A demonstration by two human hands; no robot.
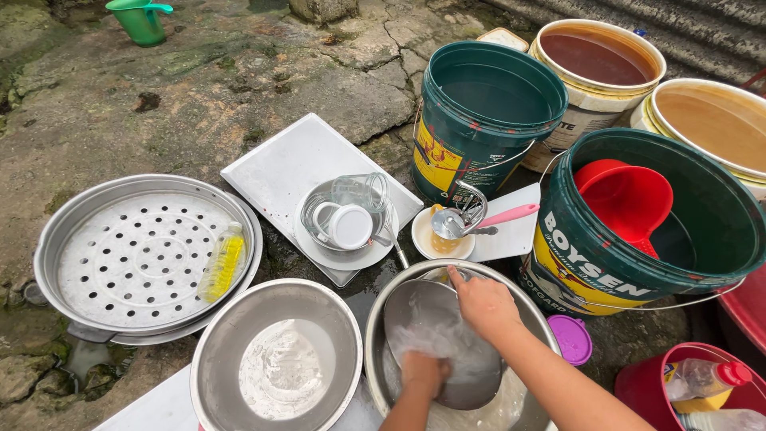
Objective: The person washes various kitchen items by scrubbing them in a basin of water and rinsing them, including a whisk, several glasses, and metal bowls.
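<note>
A round metal pan [435,319] lies tilted inside a steel basin [375,351] at the bottom centre. My right hand [483,303] grips the pan's upper rim. Lower down, my left hand [423,371] is curled over a soapy sponge that it presses against the pan's inner face, and white foam spreads around it. The sponge itself is mostly hidden by the fingers and suds.
A steel bowl [279,359] with sudsy water sits to the left, beside a perforated steamer tray [120,255] holding a yellow bottle [223,259]. A white board [279,164] carries plates and a glass jar [361,191]. Two green buckets [487,104] [574,263], a red dipper [626,199] and a purple lid [571,339] stand to the right.
</note>
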